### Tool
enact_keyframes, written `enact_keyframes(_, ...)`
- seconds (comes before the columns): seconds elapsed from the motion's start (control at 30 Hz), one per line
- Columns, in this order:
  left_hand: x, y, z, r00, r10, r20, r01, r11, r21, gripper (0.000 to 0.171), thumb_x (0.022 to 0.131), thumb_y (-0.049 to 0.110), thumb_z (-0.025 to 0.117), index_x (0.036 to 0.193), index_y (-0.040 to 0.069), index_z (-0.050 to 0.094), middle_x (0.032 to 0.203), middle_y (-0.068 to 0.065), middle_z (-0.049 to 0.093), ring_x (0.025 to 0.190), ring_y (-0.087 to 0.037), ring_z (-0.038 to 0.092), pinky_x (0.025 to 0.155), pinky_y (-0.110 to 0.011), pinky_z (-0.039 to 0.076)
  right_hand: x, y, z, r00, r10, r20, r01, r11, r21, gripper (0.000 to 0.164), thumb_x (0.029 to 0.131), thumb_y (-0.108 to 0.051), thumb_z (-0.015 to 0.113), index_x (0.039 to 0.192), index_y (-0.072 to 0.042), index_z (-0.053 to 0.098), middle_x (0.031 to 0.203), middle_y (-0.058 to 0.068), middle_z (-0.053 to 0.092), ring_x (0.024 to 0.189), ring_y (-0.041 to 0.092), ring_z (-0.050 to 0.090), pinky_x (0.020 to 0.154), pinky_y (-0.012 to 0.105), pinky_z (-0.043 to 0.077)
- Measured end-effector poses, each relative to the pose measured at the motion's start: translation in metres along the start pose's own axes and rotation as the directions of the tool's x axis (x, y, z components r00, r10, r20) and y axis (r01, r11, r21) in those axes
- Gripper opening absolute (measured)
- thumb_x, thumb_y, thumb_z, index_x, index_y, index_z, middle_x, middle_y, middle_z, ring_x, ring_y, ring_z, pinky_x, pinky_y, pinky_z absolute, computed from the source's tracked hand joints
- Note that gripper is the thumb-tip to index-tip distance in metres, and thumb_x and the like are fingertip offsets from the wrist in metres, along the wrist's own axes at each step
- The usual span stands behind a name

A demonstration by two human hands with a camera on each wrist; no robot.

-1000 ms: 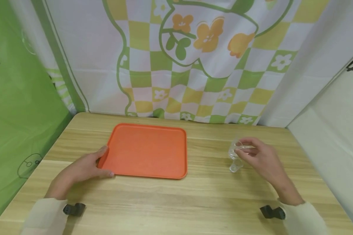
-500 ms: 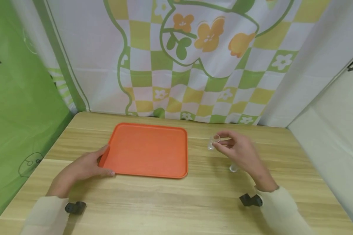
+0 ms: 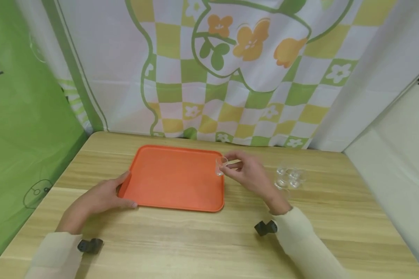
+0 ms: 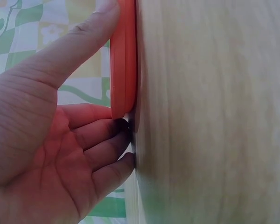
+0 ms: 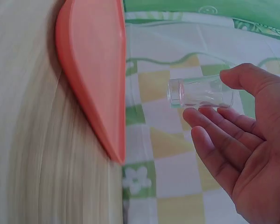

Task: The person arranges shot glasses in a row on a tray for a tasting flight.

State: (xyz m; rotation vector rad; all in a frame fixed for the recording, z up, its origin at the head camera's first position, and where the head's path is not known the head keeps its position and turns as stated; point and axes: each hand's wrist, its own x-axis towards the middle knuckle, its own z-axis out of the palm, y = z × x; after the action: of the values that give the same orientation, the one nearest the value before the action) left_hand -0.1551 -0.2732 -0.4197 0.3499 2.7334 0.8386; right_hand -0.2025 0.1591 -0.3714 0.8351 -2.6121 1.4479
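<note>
A small clear shot glass is pinched near its rim between the thumb and fingers of my right hand. It is upright and overlaps the right edge of the orange tray in the head view. From the right wrist view, the glass shows a thick base and stands off from the tray's wall. My left hand rests around the tray's near left corner, thumb along the near side and relaxed fingers at the left side. In the left wrist view those fingertips reach down to the tabletop.
Several more clear glasses stand in a group on the wooden table, right of my right hand. A patterned curtain hangs behind the table's back edge, with a green cloth on the left.
My right hand has carried the shot glass left from the group of glasses to the tray's right edge. The left hand and the tray have stayed in place.
</note>
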Motion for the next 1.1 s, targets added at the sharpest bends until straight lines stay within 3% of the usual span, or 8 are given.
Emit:
enact_keyframes(0.3,-0.001,-0.001,0.001,1.000,0.011,-0.022,-0.011,1.000,-0.007,0.125,0.077,0.062,0.084,0.159,-0.009,0.023,0.150,-0.038,0.041,0.134,-0.052,0.046,0.105,-0.063,0.041,0.024,-0.006,0.042,0.995,-0.019,0.097,0.018,1.000,0.011,0.026,0.093,-0.014,0.079,0.114,-0.002,0.068,0.110,0.006,0.071,0.096,0.022,0.074,0.078,0.027,0.060)
enact_keyframes(0.73,-0.001,-0.004,0.001,0.999,0.021,-0.029,-0.022,1.000,-0.015,0.125,0.076,0.063,0.084,0.159,-0.008,0.024,0.148,-0.038,0.044,0.133,-0.051,0.047,0.106,-0.062,0.041,0.047,-0.015,0.092,0.984,0.012,0.176,-0.011,1.000,-0.007,0.031,0.096,-0.026,0.076,0.120,-0.008,0.067,0.115,-0.002,0.068,0.104,0.016,0.070,0.082,0.026,0.057)
enact_keyframes(0.93,0.000,-0.001,0.002,1.000,0.012,-0.022,-0.013,1.000,-0.025,0.124,0.076,0.063,0.084,0.159,-0.008,0.023,0.149,-0.037,0.043,0.135,-0.051,0.046,0.106,-0.062,0.041,0.058,-0.019,0.106,0.979,0.041,0.202,-0.036,0.999,-0.029,0.030,0.098,-0.037,0.072,0.117,-0.013,0.068,0.113,-0.006,0.069,0.103,0.012,0.069,0.082,0.026,0.056)
enact_keyframes(1.1,0.001,-0.001,0.001,1.000,0.004,-0.016,-0.005,1.000,-0.020,0.124,0.077,0.063,0.083,0.159,-0.008,0.023,0.150,-0.037,0.041,0.135,-0.051,0.045,0.106,-0.063,0.041,0.067,-0.023,0.115,0.971,0.027,0.239,-0.017,0.999,-0.043,0.033,0.099,-0.036,0.070,0.121,-0.012,0.067,0.117,-0.003,0.069,0.105,0.013,0.069,0.083,0.025,0.055)
